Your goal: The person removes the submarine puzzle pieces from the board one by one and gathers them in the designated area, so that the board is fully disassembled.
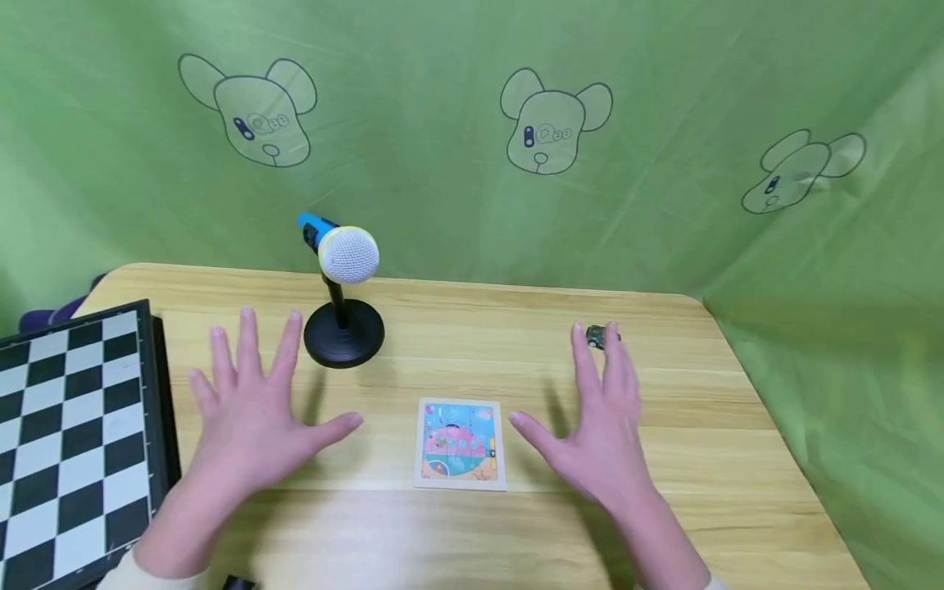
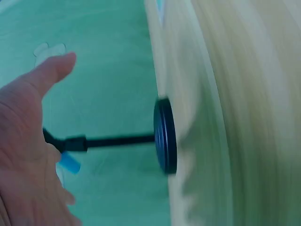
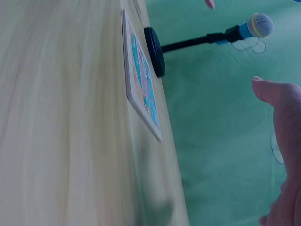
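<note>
A square picture puzzle in a white frame point(image 1: 460, 484) lies on the table between the two hands, showing a pink and teal submarine. My left hand point(image 1: 254, 422) is held above the table with its fingers spread, holding nothing. Behind its thumb side stands a microphone point(image 1: 350, 255) on a black round-based stand point(image 1: 343, 334). On the other side my right hand point(image 1: 601, 430) hovers, fingers extended and touching nothing I can see. Past its fingertips sits a small dark toy car point(image 1: 596, 337), partly hidden by them. In the right wrist view the puzzle point(image 3: 143, 77) lies flat, apart from the hand.
A black and white checkered board point(image 1: 81, 418) takes up the table's left side, close to the left forearm. Green cloth point(image 1: 442, 123) with mouse drawings hangs behind the wooden table point(image 1: 413, 541). A small black object point(image 1: 239, 583) shows at the front edge.
</note>
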{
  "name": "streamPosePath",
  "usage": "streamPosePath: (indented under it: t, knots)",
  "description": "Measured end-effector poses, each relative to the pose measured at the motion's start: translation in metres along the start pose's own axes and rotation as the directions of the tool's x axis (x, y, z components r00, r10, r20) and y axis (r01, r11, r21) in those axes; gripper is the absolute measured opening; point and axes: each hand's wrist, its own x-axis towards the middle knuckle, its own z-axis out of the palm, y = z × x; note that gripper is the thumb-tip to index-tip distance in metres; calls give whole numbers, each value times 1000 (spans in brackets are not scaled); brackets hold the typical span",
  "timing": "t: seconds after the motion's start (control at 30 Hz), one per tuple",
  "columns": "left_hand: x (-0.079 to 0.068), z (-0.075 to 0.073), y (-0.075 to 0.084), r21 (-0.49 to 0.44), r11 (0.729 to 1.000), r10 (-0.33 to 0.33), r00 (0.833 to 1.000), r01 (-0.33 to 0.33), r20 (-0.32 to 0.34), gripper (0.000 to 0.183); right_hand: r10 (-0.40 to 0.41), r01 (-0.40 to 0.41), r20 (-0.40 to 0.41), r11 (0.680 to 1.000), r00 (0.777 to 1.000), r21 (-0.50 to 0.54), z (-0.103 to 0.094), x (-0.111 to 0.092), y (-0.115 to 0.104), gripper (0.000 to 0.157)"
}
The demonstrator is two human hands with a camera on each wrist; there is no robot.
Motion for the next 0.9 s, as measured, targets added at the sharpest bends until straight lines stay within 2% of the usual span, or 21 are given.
streamPosePath:
  t: [0.1,0.2,0.27,0.37,0.43,0.53,0.7,0.8,0.9]
  knots:
    - [-2,7,12,-125,992,16,997,-7,70,130,-26,23,18,988,1000,152,13,5,-6,113]
    - [-4,19,25,-217,976,28,992,0,125,127,-33,10,67,948,997,317,28,9,-11,106]
    - [-3,29,33,-266,964,33,988,8,151,124,-20,-33,122,908,992,419,37,10,-15,100]
    - [0,46,43,-340,940,43,981,24,188,118,-5,-112,222,852,975,511,50,13,-20,91]
    - [3,57,49,-380,924,52,975,34,216,116,-11,-145,280,835,960,530,58,15,-22,85]
    - [7,72,56,-461,884,59,959,79,277,113,-20,-173,351,843,936,509,67,17,-24,77]
    - [9,85,62,-583,795,70,930,166,360,109,-4,-214,429,861,903,460,79,19,-26,66]
    - [8,89,63,-620,760,82,917,196,390,107,-11,-215,457,872,889,440,84,21,-28,58]
    - [6,91,64,-636,736,87,900,231,428,106,-34,-189,477,892,878,411,87,22,-31,54]
